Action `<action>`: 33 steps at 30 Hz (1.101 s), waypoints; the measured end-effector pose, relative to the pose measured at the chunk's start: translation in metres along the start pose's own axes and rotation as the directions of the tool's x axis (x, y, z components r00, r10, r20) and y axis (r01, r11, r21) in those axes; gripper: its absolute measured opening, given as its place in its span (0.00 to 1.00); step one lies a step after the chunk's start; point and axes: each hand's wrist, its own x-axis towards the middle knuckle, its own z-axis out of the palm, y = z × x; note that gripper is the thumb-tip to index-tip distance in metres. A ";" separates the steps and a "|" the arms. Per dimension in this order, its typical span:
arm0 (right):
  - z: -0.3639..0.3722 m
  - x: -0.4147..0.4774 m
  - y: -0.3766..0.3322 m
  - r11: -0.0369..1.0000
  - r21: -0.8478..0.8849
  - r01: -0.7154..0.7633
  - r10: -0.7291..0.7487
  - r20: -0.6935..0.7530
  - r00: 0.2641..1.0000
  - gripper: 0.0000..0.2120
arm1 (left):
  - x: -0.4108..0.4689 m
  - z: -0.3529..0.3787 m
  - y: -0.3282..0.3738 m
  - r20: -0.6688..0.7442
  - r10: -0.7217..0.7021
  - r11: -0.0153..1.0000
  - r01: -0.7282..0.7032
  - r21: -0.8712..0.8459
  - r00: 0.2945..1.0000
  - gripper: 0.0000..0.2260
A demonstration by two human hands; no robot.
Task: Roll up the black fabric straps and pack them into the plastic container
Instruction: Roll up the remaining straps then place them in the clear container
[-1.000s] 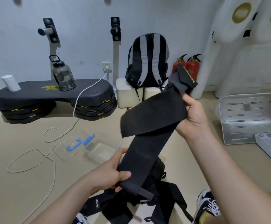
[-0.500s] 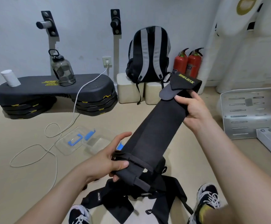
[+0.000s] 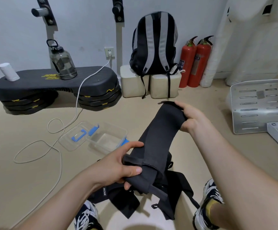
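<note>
1. My left hand [image 3: 118,169] grips the strap [image 3: 158,135] by its near end, my right hand [image 3: 191,117] by its far end; it's stretched between them, unrolled;
2. the box [image 3: 115,128] beyond looks empty; more straps [image 3: 126,203] wait at my feet.

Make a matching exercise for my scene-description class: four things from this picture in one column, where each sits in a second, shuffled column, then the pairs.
Things
1. water bottle
2. backpack
3. clear plastic container
4. black strap

Places
A. held between the left hand and right hand
B. open on the floor, beside its lid
C. on the black step platform
D. on the beige blocks

Pairs: 1-C, 2-D, 3-B, 4-A
</note>
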 end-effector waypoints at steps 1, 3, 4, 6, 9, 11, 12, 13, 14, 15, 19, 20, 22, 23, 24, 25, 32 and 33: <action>0.001 -0.002 -0.002 1.000 0.000 0.004 -0.004 0.013 1.000 0.16 | 0.001 0.000 0.000 0.010 -0.014 1.000 0.014 0.012 1.000 0.24; 0.003 -0.007 -0.006 1.000 0.007 0.024 -0.024 0.035 0.999 0.13 | 0.003 0.003 -0.001 0.010 -0.038 0.999 0.038 0.017 0.999 0.20; 0.004 -0.010 -0.008 0.999 0.007 0.040 -0.041 0.040 0.998 0.09 | 0.004 0.005 -0.001 0.002 -0.049 0.999 0.049 0.003 0.999 0.17; 0.005 -0.016 -0.011 0.996 -0.007 0.084 -0.084 0.069 0.994 0.03 | 0.005 0.011 -0.001 0.003 -0.072 0.995 0.072 -0.073 0.997 0.12; 0.005 -0.022 -0.010 0.989 -0.007 0.147 -0.145 0.109 0.983 0.04 | 0.006 0.018 0.001 0.016 -0.038 0.974 0.041 -0.223 0.999 0.11; -0.001 -0.017 -0.008 0.986 0.026 0.166 -0.168 0.146 0.975 0.05 | 0.006 0.021 0.004 -0.035 0.012 0.958 -0.021 -0.286 0.999 0.12; -0.006 -0.014 -0.005 0.984 0.083 0.159 -0.171 0.152 0.974 0.07 | 0.005 0.021 0.006 -0.069 0.047 0.953 -0.066 -0.297 0.997 0.10; -0.012 -0.009 0.000 0.979 0.153 0.136 -0.158 0.142 0.977 0.09 | 0.005 0.022 0.009 -0.097 0.085 0.952 -0.110 -0.286 0.992 0.07; -0.019 -0.004 0.010 0.970 0.221 0.101 -0.128 0.113 0.985 0.11 | 0.004 0.022 0.012 -0.118 0.116 0.956 -0.143 -0.256 0.986 0.03; -0.026 -0.001 0.023 0.955 0.293 0.056 -0.088 0.095 0.992 0.12 | 0.003 0.022 0.014 -0.132 0.138 0.962 -0.164 -0.218 0.982 0.01; -0.044 0.009 0.100 0.876 0.467 -0.122 0.077 0.113 0.991 0.12 | -0.002 0.028 0.015 -0.131 0.133 0.983 -0.148 -0.106 0.982 0.04; -0.044 0.009 0.119 0.862 0.475 -0.177 0.124 0.141 0.982 0.15 | -0.003 0.030 0.015 -0.127 0.123 0.987 -0.135 -0.091 0.984 0.05; -0.046 0.010 0.147 0.866 0.403 -0.297 0.214 0.238 0.947 0.22 | -0.004 0.030 0.013 -0.118 0.097 0.991 -0.107 -0.076 0.988 0.04; -0.046 0.013 0.155 0.874 0.343 -0.343 0.249 0.289 0.924 0.24 | -0.005 0.029 0.013 -0.106 0.087 0.993 -0.094 -0.069 0.991 0.04; -0.043 0.013 0.157 0.894 0.266 -0.360 0.284 0.284 0.916 0.25 | -0.006 0.028 0.012 -0.085 0.077 0.995 -0.082 -0.059 0.993 0.03; -0.040 0.015 0.158 0.918 0.197 -0.344 0.288 0.267 0.920 0.24 | -0.007 0.027 0.011 -0.063 0.067 0.996 -0.070 -0.050 0.996 0.03; -0.037 0.041 0.141 0.993 0.105 -0.060 0.069 -0.084 0.994 0.28 | -0.009 0.029 0.005 -0.047 0.036 0.999 -0.036 -0.018 0.998 0.04; -0.037 0.035 0.138 0.990 0.127 -0.055 0.068 -0.100 0.993 0.29 | -0.008 0.028 0.003 -0.069 0.029 0.999 -0.031 -0.029 0.997 0.05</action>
